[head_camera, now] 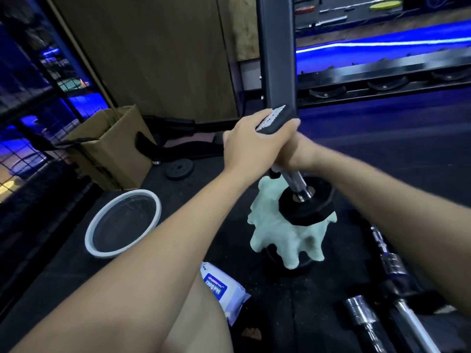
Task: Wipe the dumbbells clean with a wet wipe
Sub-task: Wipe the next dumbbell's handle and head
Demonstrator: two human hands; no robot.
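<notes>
A dumbbell stands tilted over the dark floor, its chrome bar (297,183) running through a black plate (305,208). My left hand (252,143) grips the dumbbell's upper black end (276,121), which has a white ridged strip. Just below it, my right hand (302,155) is blurred and curls round the bar. A pale green wet wipe (285,240) hangs crumpled under the plate and drapes over another black plate (274,258) on the floor. Whether my right hand also pinches the wipe is hidden.
A white-rimmed bowl (122,222) sits at the left and a pack of wet wipes (224,289) lies by my knee. Chrome bars and collars (382,253) lie at the right. A cardboard box (109,149), a small plate (178,168) and a black rack post (276,52) stand behind.
</notes>
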